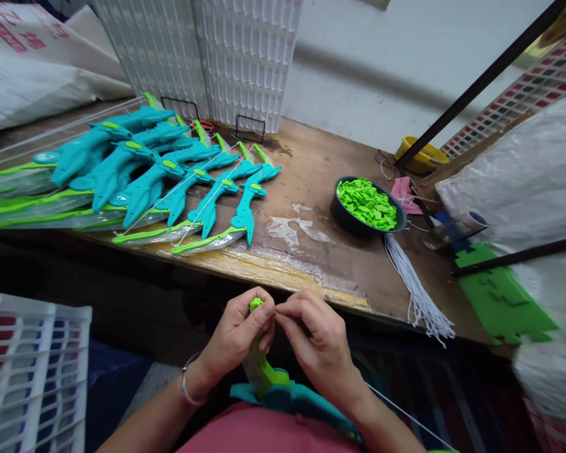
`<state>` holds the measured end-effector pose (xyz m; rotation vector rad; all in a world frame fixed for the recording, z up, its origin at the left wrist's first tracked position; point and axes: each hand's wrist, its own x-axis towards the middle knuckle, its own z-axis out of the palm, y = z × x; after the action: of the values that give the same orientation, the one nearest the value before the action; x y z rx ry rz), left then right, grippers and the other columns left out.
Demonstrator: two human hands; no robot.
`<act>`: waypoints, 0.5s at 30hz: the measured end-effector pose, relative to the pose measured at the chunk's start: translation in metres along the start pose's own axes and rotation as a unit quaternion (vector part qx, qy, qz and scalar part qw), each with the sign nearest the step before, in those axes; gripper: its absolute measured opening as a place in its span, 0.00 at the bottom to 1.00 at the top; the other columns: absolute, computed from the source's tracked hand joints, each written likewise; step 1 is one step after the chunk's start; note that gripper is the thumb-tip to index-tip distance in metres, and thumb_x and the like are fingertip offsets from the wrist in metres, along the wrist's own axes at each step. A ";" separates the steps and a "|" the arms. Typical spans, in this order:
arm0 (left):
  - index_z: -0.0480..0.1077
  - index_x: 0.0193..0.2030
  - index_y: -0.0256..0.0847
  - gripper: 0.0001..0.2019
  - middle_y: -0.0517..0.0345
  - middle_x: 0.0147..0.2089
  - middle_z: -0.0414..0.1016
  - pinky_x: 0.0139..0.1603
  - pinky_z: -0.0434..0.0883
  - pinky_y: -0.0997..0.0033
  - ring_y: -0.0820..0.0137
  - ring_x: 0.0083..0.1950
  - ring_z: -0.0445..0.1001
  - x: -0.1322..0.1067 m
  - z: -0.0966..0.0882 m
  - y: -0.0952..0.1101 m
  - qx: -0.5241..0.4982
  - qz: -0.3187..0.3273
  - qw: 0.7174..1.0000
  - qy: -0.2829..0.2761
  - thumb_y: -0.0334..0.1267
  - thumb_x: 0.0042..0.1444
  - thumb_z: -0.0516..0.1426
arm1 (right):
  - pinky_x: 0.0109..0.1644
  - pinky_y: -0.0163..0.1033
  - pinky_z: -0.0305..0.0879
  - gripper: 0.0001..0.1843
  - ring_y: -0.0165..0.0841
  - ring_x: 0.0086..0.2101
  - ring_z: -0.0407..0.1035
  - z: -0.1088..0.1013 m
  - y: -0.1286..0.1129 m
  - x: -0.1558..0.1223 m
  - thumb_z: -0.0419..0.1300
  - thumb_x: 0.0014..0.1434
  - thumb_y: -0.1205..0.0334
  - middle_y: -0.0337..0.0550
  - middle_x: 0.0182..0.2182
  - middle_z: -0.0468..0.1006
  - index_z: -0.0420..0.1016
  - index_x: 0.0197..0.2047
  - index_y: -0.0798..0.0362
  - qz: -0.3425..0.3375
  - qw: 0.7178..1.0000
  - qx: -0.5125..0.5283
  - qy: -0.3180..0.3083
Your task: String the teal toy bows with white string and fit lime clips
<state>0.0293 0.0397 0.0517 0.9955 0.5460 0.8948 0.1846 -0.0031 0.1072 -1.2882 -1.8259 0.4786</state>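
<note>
A teal and green toy bow (268, 377) lies across my lap, one green limb pointing up. My left hand (245, 327) is closed around the tip of that limb, with a bit of green showing above the thumb. Close beside it, my right hand (318, 343) pinches at the limb tip, thumb and forefinger pressed together on what looks like the end of a string. A white string (405, 412) runs from under my right forearm toward the lower right. The exact spot between the fingertips is too small to make out.
Several teal toy bows (245, 207) lie overlapped on the wooden table (302, 157). To the right stand a dark bowl (346, 223) of small green pieces and a bundle of white strings (412, 289). A white plastic crate (33, 371) is at lower left, a yellow container (419, 157) at the back.
</note>
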 end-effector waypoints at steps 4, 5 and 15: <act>0.62 0.33 0.40 0.18 0.67 0.19 0.62 0.21 0.64 0.78 0.78 0.17 0.61 0.004 0.001 -0.002 0.004 0.019 1.000 0.007 0.49 0.69 0.57 | 0.38 0.36 0.64 0.08 0.30 0.34 0.68 -0.017 0.000 -0.014 0.55 0.70 0.72 0.40 0.33 0.72 0.71 0.39 0.52 -0.024 0.994 -0.099 -0.040; 0.62 0.33 0.40 0.18 0.67 0.19 0.62 0.20 0.63 0.78 0.78 0.17 0.60 0.005 0.001 -0.003 0.002 0.020 1.000 0.006 0.50 0.69 0.57 | 0.37 0.36 0.64 0.09 0.31 0.33 0.68 -0.021 0.000 -0.019 0.54 0.70 0.72 0.41 0.32 0.71 0.70 0.38 0.52 -0.028 0.991 -0.123 -0.053; 0.63 0.32 0.39 0.19 0.68 0.22 0.60 0.16 0.64 0.80 0.80 0.16 0.61 0.017 0.006 -0.001 -0.148 0.036 0.988 -0.032 0.50 0.62 0.63 | 0.37 0.40 0.72 0.10 0.36 0.33 0.74 -0.018 -0.008 -0.023 0.56 0.66 0.73 0.47 0.34 0.78 0.73 0.47 0.52 -0.138 0.964 -0.227 -0.002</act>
<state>0.0433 0.0507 0.0531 0.7748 0.3123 0.9721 0.1971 -0.0300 0.1141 -1.2894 -2.1569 -0.0998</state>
